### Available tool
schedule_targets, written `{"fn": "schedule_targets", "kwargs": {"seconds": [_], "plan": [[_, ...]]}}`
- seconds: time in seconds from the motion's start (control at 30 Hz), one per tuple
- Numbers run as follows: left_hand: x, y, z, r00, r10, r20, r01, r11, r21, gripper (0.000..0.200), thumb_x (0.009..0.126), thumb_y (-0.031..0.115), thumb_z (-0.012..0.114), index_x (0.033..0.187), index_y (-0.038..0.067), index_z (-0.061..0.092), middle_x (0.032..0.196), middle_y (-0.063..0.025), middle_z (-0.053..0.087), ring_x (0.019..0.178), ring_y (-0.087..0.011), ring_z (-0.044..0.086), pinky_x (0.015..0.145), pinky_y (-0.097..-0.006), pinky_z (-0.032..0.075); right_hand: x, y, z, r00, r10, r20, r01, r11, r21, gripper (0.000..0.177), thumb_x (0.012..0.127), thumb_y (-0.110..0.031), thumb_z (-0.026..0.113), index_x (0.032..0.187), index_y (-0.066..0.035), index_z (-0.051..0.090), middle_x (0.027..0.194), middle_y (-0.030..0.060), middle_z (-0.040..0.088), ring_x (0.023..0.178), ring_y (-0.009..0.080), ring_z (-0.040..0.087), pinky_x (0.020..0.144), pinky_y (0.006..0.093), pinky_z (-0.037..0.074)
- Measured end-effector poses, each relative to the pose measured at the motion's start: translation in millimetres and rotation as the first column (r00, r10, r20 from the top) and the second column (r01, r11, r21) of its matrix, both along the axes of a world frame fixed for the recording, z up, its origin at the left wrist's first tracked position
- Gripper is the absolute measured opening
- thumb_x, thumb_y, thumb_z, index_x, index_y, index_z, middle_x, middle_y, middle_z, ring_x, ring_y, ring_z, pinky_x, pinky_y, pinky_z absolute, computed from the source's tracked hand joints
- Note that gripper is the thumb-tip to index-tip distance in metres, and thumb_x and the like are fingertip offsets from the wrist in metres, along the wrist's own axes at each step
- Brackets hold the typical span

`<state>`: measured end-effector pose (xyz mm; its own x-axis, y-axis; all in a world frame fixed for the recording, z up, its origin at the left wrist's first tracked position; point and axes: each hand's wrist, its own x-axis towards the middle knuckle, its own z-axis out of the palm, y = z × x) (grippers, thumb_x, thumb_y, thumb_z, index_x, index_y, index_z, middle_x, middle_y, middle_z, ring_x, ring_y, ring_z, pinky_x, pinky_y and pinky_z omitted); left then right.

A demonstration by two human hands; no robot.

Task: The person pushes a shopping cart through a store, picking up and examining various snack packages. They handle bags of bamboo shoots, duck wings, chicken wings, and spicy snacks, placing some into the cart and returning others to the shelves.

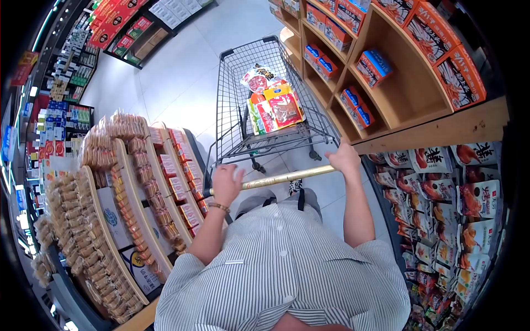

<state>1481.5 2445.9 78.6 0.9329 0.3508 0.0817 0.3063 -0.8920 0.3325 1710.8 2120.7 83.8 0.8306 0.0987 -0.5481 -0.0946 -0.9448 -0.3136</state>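
Observation:
A shopping cart [221, 110] of dark wire mesh stands in front of me, with a worn yellowish handle [281, 179]. My left hand [225, 181] lies over the handle's left end, fingers loosely stretched past the bar and thumb apart. At the right end, my right hand [346, 159] is closed around the handle by the cart's frame. Inside the basket lie several colourful food packets, among them a yellow and red packet [285, 105] and a white packet with a reddish picture [258, 83].
Tiered bread racks [99, 237] line the left side. Wooden shelves [408, 105] with orange and blue boxes [375, 66] stand close at the right, above hanging snack packets [436, 187]. Grey tiled floor [176, 83] runs ahead, with a low display [141, 38] at the far left.

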Motion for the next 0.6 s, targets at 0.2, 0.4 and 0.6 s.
{"fn": "schedule_targets", "kwargs": {"seconds": [0.2, 0.4, 0.6], "plan": [[-12, 62, -3, 0.991, 0.132, -0.036, -0.131, 0.991, 0.033, 0.044, 0.087, 0.034, 0.075, 0.114, 0.0, 0.065, 0.109, -0.0188, 0.068, 0.125, -0.0426, 0.053, 0.108, -0.0491, 0.041, 1, 7, -7, 0.999, -0.047, 0.019, 0.045, 0.994, 0.095, 0.07, 0.082, -0.046, 0.077, 0.133, -0.003, 0.054, 0.114, 0.0222, 0.072, 0.111, 0.0399, 0.067, 0.093, 0.0486, 0.053], [-4, 62, -2, 0.957, 0.144, -0.251, -0.156, 0.987, -0.031, 0.054, 0.091, 0.042, 0.069, 0.122, -0.001, 0.065, 0.133, -0.0199, 0.062, 0.133, -0.0441, 0.047, 0.114, -0.05, 0.035, -8, 13, 0, 0.995, -0.073, 0.061, 0.071, 0.997, 0.042, 0.078, 0.084, -0.052, 0.073, 0.141, -0.005, 0.051, 0.117, 0.0222, 0.071, 0.112, 0.0395, 0.067, 0.093, 0.0477, 0.053], [-12, 87, 8, 0.973, 0.088, -0.215, -0.082, 0.996, 0.036, 0.063, 0.092, 0.05, 0.064, 0.131, 0.0, 0.062, 0.145, -0.0187, 0.055, 0.147, -0.0414, 0.031, 0.122, -0.0547, 0.021, -41, 33, 8, 0.985, -0.158, 0.074, 0.161, 0.986, -0.037, 0.083, 0.083, -0.055, 0.072, 0.146, -0.006, 0.049, 0.122, 0.0243, 0.069, 0.116, 0.0396, 0.065, 0.097, 0.0462, 0.052]]}}
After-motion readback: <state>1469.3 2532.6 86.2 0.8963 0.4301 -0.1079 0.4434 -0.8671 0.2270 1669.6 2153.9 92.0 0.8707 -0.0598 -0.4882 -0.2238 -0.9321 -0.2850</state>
